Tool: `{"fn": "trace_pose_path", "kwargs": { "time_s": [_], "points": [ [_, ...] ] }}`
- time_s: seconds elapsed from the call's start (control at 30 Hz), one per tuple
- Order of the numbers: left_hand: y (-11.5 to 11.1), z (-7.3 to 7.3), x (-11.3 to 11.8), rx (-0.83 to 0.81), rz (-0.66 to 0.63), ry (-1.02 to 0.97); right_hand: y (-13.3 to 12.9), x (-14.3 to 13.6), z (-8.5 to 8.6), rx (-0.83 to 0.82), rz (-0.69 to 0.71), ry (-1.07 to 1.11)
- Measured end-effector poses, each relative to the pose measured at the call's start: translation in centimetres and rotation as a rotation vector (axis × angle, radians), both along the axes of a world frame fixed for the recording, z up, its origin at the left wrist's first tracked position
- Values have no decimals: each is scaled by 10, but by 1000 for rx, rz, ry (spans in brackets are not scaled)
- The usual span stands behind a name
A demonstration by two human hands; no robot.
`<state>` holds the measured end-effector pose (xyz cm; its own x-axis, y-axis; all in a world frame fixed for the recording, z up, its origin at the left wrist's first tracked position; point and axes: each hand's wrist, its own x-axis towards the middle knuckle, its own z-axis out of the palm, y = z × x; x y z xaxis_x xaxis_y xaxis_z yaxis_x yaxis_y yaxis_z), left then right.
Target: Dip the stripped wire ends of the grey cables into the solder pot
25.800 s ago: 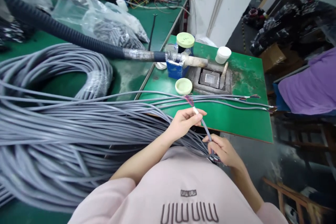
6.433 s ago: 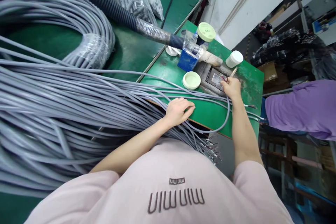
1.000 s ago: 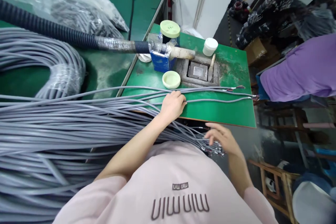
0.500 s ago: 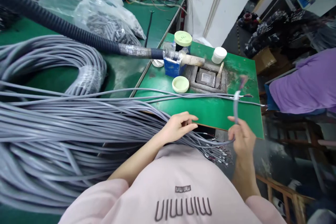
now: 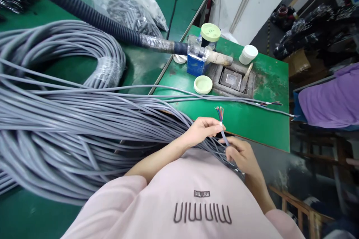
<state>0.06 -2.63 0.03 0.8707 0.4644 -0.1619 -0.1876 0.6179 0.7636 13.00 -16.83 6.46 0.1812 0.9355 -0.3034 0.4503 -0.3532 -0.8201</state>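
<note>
While the grey cable bundle (image 5: pixel 70 119) fills the left, only a few cables (image 5: pixel 224 98) lie out across the green bench (image 5: pixel 266 130), stripped ends to the right; more ends hang by the right hand (image 5: pixel 241 154), mostly hidden, so I'd call it part-way, count unclear. Held cable (image 5: pixel 224 138) is at the bench's near edge: jacket off, coloured wires (image 5: pixel 220 113) fanned, tip finish too small to judge. Left hand (image 5: pixel 204 131) pinches it near the white band (image 5: pixel 221 123); right-hand fingers are closed on it lower down. Around: black hose (image 5: pixel 112 27), metal well (image 5: pixel 232 79), white tub (image 5: pixel 248 55). Laid-out cables cross between hands and well.
</note>
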Motion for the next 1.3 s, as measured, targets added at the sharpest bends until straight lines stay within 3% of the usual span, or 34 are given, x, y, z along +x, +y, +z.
{"fn": "trace_pose_path", "kwargs": {
  "time_s": [0.13, 0.3, 0.37, 0.63, 0.97, 1.07, 1.3],
  "points": [
    [-6, 3, 0, -34, -22, -40, 18, -8, -11, 64, -150, 179],
    [4, 1, -1, -35, 258, 3, 26, -10, -23, 81, -218, 347],
    [8, 0, 0, -55, 314, 2, 27, -10, -24, 69, -226, 371],
    [12, 5, 9, -164, 289, -25, 28, -11, -24, 39, -213, 408],
    [13, 3, 11, -154, 329, -4, 29, -12, -27, 61, -229, 436],
    [10, 1, 10, -102, 375, 9, 30, -13, -28, 87, -251, 446],
    [-5, 5, 7, 215, 521, 15, 46, -9, -29, 171, -315, 478]
  ]
}}
